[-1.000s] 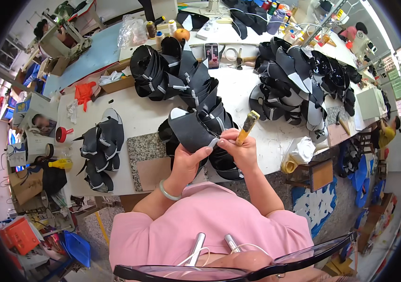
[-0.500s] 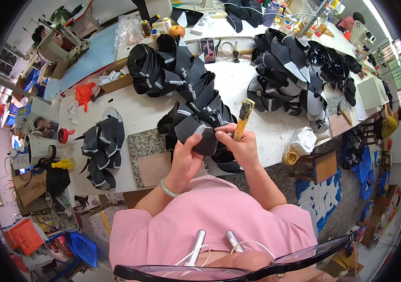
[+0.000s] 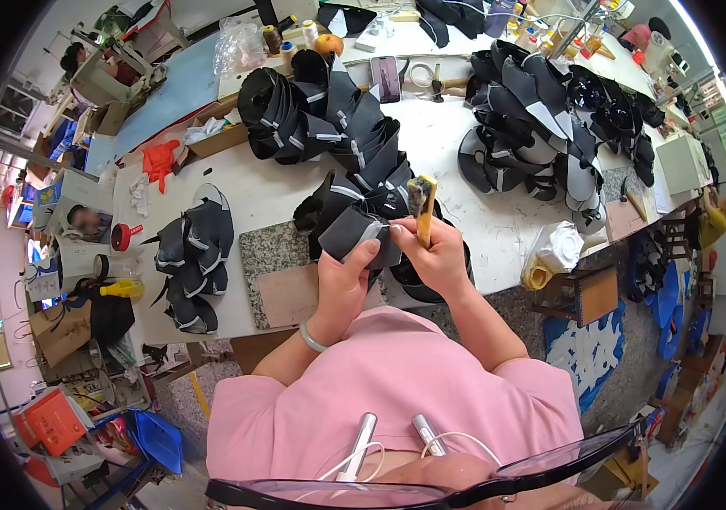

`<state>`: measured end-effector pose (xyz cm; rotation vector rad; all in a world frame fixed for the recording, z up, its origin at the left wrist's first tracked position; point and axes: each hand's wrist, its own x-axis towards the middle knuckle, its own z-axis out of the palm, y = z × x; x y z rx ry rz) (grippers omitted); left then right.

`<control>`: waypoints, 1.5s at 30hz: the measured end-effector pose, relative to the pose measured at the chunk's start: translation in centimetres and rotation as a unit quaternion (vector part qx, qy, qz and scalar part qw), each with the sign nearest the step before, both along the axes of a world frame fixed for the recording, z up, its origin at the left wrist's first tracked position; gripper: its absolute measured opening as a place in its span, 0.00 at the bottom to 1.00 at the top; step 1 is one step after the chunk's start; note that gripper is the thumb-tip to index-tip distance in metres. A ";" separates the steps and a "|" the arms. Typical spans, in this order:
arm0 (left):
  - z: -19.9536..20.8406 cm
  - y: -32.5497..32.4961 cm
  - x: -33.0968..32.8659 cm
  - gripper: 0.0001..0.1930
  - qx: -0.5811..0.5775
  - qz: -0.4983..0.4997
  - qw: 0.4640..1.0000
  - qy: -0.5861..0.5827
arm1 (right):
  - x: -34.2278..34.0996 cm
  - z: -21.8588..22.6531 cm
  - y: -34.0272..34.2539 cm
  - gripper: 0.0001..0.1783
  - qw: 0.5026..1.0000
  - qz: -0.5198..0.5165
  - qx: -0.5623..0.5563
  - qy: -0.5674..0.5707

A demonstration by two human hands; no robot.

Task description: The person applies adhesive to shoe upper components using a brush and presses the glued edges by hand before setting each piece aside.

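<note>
Close in front of my chest I hold a black shoe-upper piece [image 3: 348, 231] with a pale strip along its edge. My left hand [image 3: 342, 293] is closed on it, thumb on top near the strip. My right hand [image 3: 439, 259] grips a yellow-handled brush [image 3: 423, 208], its dark crusted end pointing up. The right thumb and index finger also pinch at the piece's right edge. Just beyond and beneath my hands lies a long stack of nested black shoe uppers [image 3: 367, 140], some partly hidden by my hands.
More black uppers lie in a small pile [image 3: 197, 255] at left and a larger pile [image 3: 516, 119] at right. A stone slab [image 3: 269, 248] lies near the front edge. A white container with a yellow mouth [image 3: 554, 248], a phone [image 3: 387, 78] and a hammer [image 3: 632, 200] are also around.
The brush has swung left and more upright in my right hand. The black piece has tilted and turned, showing more of its pale strip. The whole view has shifted slightly.
</note>
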<state>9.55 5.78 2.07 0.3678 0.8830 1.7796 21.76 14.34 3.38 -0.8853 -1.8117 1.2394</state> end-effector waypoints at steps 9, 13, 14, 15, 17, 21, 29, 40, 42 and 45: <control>-0.1 -0.5 1.5 0.13 -0.030 0.043 0.988 0.148 | -0.6 -1.0 -0.4 0.06 0.998 -0.028 -0.019 0.047; 0.5 -0.6 1.7 0.12 -0.017 0.087 0.986 0.138 | -1.1 -0.4 -0.5 0.04 0.999 -0.025 0.040 0.008; 0.5 -0.6 1.6 0.12 -0.024 0.093 0.987 0.132 | -1.2 -0.4 -0.5 0.04 0.998 -0.020 0.066 0.015; 0.7 -0.6 1.3 0.12 -0.023 0.092 0.987 0.133 | -1.3 -0.4 -0.6 0.04 0.997 -0.021 0.068 0.022; 1.1 -0.7 0.4 0.11 -0.010 0.082 0.987 0.136 | -1.1 -1.1 -0.7 0.04 0.996 -0.014 0.086 0.011; 1.2 -0.8 -0.8 0.09 -0.022 0.068 0.995 0.068 | -0.9 -1.8 -1.0 0.05 0.993 -0.005 0.119 -0.009; 2.5 -0.2 -0.8 0.10 -0.021 0.066 0.991 0.116 | -0.8 -0.9 -0.8 0.10 0.996 0.024 0.071 0.054; 2.0 -0.2 -1.9 0.10 -0.050 0.076 0.990 0.105 | -0.4 -1.1 -0.5 0.08 0.994 -0.033 -0.101 0.016; 2.5 -0.1 -3.5 0.10 -0.041 0.063 0.995 0.066 | 0.5 -0.8 0.2 0.08 0.964 -0.012 -0.245 0.099; 2.4 0.3 -4.4 0.11 -0.036 0.023 0.999 -0.007 | 0.9 0.7 0.6 0.10 0.952 0.032 -0.289 0.090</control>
